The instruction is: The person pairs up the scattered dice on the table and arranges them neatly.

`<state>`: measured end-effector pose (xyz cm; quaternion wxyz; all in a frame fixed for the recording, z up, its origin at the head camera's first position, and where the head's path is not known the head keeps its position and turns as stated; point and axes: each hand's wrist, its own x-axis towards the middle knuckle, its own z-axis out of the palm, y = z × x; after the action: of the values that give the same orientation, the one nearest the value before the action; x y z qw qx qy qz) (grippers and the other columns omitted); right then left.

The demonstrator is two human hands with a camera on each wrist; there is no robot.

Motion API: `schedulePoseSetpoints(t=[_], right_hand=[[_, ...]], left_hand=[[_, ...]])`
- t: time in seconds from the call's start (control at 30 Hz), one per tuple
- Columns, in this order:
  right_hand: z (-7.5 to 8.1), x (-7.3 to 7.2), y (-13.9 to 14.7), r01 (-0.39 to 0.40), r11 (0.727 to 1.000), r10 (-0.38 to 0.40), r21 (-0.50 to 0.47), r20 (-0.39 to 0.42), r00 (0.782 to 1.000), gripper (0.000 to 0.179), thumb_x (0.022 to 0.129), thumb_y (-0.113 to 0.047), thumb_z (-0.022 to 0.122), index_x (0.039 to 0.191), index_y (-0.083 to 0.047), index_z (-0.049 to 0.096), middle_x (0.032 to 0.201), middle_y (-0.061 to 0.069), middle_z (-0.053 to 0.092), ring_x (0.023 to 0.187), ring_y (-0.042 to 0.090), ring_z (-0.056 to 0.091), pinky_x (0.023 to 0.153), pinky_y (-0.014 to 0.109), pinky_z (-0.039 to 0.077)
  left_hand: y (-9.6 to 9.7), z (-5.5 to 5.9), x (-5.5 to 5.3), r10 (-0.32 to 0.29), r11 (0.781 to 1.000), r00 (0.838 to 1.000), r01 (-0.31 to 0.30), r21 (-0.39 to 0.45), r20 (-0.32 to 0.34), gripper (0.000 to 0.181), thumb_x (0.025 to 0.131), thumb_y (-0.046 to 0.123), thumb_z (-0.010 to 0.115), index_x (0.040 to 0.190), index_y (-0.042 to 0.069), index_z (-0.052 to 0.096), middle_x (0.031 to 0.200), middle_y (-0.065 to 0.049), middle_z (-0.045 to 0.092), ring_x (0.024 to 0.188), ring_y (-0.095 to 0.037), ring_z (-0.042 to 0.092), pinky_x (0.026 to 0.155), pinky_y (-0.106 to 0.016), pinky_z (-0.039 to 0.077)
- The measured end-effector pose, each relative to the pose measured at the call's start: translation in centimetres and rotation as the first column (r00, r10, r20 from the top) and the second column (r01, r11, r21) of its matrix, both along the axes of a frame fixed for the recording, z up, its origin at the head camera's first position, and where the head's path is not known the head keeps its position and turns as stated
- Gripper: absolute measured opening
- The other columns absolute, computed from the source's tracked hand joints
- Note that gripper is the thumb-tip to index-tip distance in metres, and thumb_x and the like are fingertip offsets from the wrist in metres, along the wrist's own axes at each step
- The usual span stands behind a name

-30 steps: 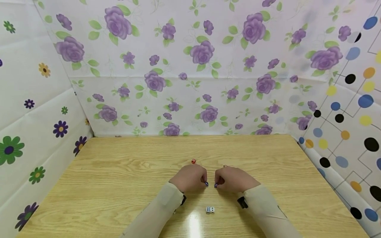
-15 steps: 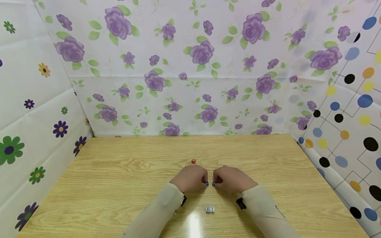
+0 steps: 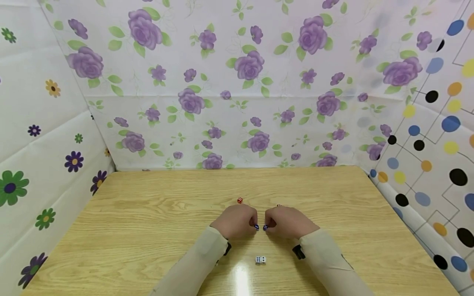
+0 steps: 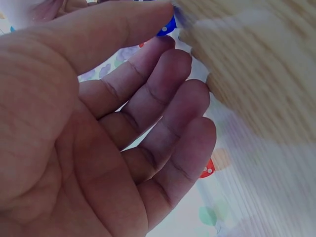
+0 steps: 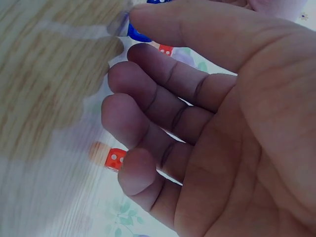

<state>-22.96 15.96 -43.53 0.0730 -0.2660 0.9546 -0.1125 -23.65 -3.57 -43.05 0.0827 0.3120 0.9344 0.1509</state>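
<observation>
In the head view my left hand (image 3: 235,222) pinches a blue die (image 3: 256,227) between thumb and fingertips. Facing it across a narrow gap, my right hand (image 3: 291,222) pinches a second blue die (image 3: 265,227). White pips show on both dice. In the left wrist view the thumb covers most of the blue die (image 4: 168,27); the right wrist view shows the other blue die (image 5: 138,33) partly behind the thumb. The remaining fingers of each hand curl loosely, low over the wooden table (image 3: 155,205).
Two white dice (image 3: 261,260) sit side by side nearer the body. Beyond the left hand lies a red die (image 3: 240,200). Another red die (image 3: 279,205) is mostly hidden behind the right hand. Patterned cloth (image 3: 192,135) encloses the table's back and sides.
My right hand has moved left with its blue die, narrowing the gap between the two blue dice. The left hand stays nearly in place. The head view has shifted slightly.
</observation>
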Motion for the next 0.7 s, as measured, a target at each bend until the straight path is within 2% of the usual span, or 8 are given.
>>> schedulePoseSetpoints(t=[0.2,0.37,0.7], right_hand=[[-0.25,-0.04,-0.2,-0.017,1.0,0.017,-0.004,-0.005,1.0,0.012,0.084,-0.026,0.073,0.079,-0.025,0.061,0.071,-0.018,0.052,0.062,0.003,0.048,0.072,0.029,0.044],[-0.29,0.07,-0.26,-0.027,0.999,0.027,-0.02,-0.007,1.0,0.012,0.084,-0.025,0.072,0.079,-0.025,0.062,0.072,-0.017,0.053,0.063,0.004,0.048,0.064,0.027,0.043],[-0.15,0.15,-0.51,-0.054,0.998,0.054,-0.02,-0.023,0.998,0.012,0.085,-0.025,0.071,0.079,-0.024,0.061,0.071,-0.017,0.051,0.062,0.004,0.046,0.061,0.026,0.04]], left_hand=[[0.26,-0.11,0.02,-0.006,1.0,1.0,0.006,-0.008,-0.008,0.006,0.082,0.022,0.073,0.081,0.021,0.067,0.073,0.015,0.057,0.064,-0.003,0.051,0.061,-0.022,0.044],[0.49,-0.22,-0.01,-0.009,1.0,1.0,0.008,-0.02,-0.017,0.006,0.083,0.022,0.073,0.081,0.021,0.068,0.072,0.015,0.057,0.063,-0.003,0.05,0.06,-0.022,0.043],[0.51,-0.52,-0.03,-0.026,1.0,0.999,0.026,-0.005,-0.035,0.004,0.083,0.021,0.073,0.081,0.021,0.069,0.073,0.015,0.058,0.064,-0.002,0.051,0.061,-0.022,0.044]])
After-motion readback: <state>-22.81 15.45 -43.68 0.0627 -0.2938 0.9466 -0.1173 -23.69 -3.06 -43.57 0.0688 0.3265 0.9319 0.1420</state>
